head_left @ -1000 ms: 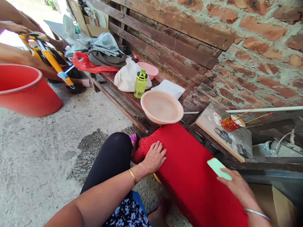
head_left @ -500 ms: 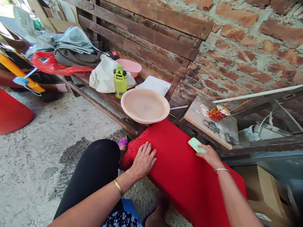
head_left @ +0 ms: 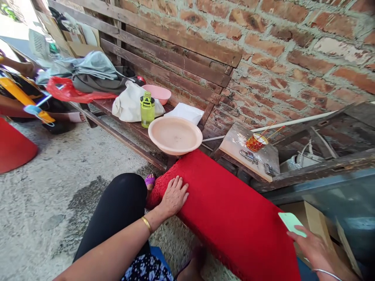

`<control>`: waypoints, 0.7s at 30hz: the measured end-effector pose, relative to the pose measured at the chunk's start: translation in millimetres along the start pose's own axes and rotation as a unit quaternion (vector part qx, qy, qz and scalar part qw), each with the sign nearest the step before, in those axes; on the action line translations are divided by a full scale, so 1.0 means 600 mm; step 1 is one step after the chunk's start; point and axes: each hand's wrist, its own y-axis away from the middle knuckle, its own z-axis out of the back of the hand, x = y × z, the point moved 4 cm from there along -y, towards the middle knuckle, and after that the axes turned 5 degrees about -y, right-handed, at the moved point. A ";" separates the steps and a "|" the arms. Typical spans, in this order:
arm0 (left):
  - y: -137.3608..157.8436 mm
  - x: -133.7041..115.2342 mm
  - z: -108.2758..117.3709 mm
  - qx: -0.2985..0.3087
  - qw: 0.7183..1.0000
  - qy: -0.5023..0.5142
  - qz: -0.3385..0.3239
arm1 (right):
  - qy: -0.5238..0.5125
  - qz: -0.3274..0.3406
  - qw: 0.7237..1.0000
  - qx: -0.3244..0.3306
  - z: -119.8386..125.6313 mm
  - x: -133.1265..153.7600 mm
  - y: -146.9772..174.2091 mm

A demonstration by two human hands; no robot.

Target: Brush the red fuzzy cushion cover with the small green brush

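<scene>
A red cloth (head_left: pixel 222 210) lies smooth over a long narrow support in front of me, with a rough, lacy-looking border at its far left end. My left hand (head_left: pixel 175 196) rests flat on that left end, fingers stretched out and a gold bangle on the wrist. Out past the cloth's right edge, my right hand (head_left: pixel 313 244) grips a flat pale green piece (head_left: pixel 291 223) with rounded corners; its exact kind is unclear. A pale pink basin (head_left: pixel 175 134) stands just beyond the cloth's far end.
A wooden bench (head_left: pixel 125 136) holds a yellow-green bottle (head_left: pixel 147 111), a white bag (head_left: pixel 126 104), a pink bowl (head_left: pixel 159 93) and white paper (head_left: pixel 186 113). A padlock (head_left: pixel 249 156) and a red cup (head_left: pixel 256 143) sit on a board. Cardboard (head_left: pixel 318 224) is at right; another person's leg shows left.
My right hand has moved right and toward me with the pale green piece, from above the cloth to beyond its edge. My left hand stays on the cloth. The view has shifted slightly.
</scene>
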 end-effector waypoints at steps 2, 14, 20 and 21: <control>0.000 0.000 0.000 -0.003 1.000 -0.001 0.001 | -0.010 0.025 0.999 0.031 -0.033 0.069 0.012; 0.003 0.001 -0.005 -0.001 1.000 -0.016 -0.007 | -0.065 0.311 0.934 0.165 -0.183 0.536 0.143; 0.000 -0.003 0.001 0.003 1.000 -0.018 -0.012 | -0.031 0.243 0.951 0.188 -0.154 0.415 0.101; -0.001 -0.003 0.002 0.004 1.000 -0.015 -0.010 | -0.025 0.219 0.957 0.187 -0.141 0.373 0.092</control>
